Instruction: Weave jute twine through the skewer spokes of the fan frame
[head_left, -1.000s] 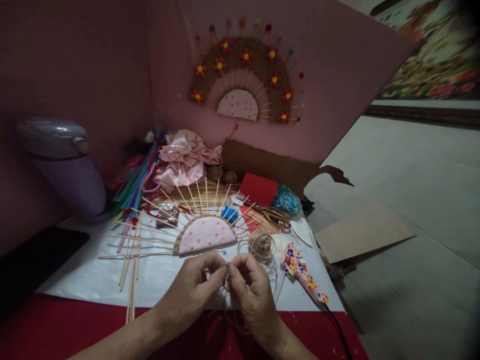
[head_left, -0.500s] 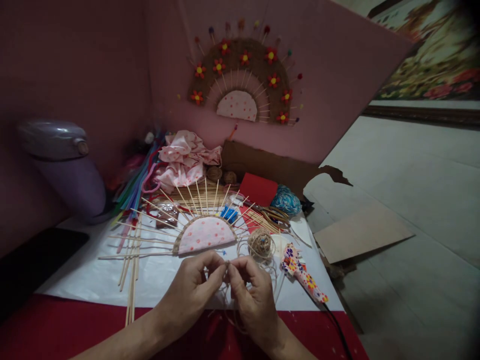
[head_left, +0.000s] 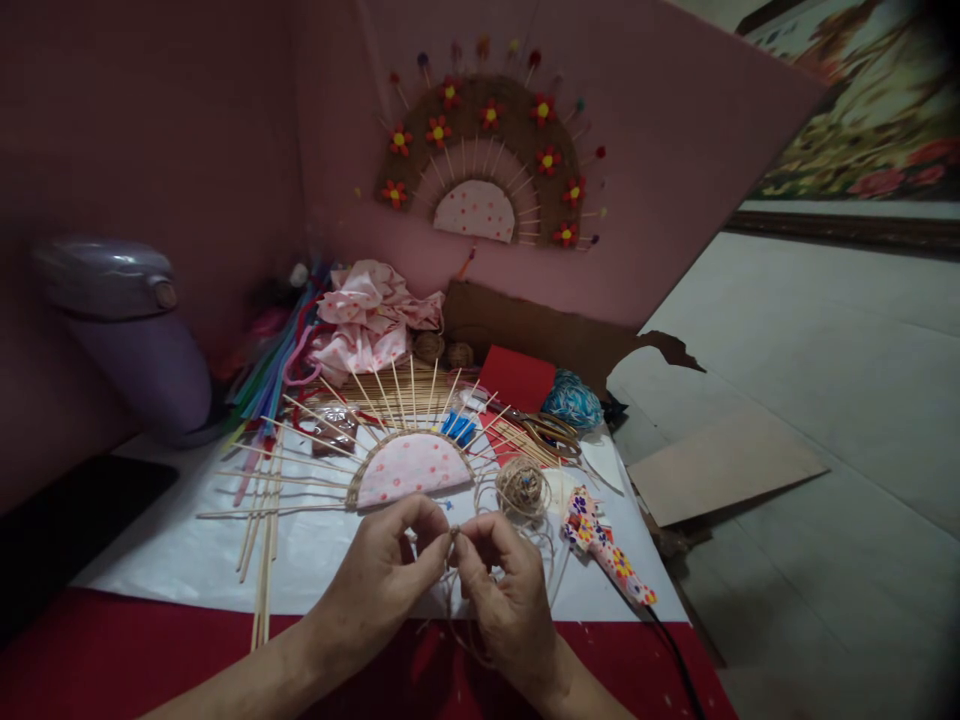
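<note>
My left hand (head_left: 390, 565) and my right hand (head_left: 506, 580) meet at the front of the white sheet, fingertips pinched together. Between them is a small bit of jute twine (head_left: 454, 535), mostly covered by the fingers. Loose twine hangs below and loops past my right hand toward a twine ball (head_left: 521, 487). Just beyond my hands lies a half-round pad (head_left: 414, 468) in pink dotted cloth, its curved edge bound with twine. Thin wooden sticks (head_left: 394, 393) fan outward from that edge.
A flowered glue gun (head_left: 607, 550) with a black cord lies at right. Scissors (head_left: 551, 432), blue yarn (head_left: 572, 400) and crumpled pink cloth (head_left: 371, 320) sit behind. Loose sticks (head_left: 262, 560) and a purple flask (head_left: 139, 345) are at left. A finished-looking fan piece (head_left: 487, 115) hangs on the pink wall.
Both hands stay in nearly the same place, still pinching the twine. The left fingers have shifted very slightly upward; the other things have not moved.
</note>
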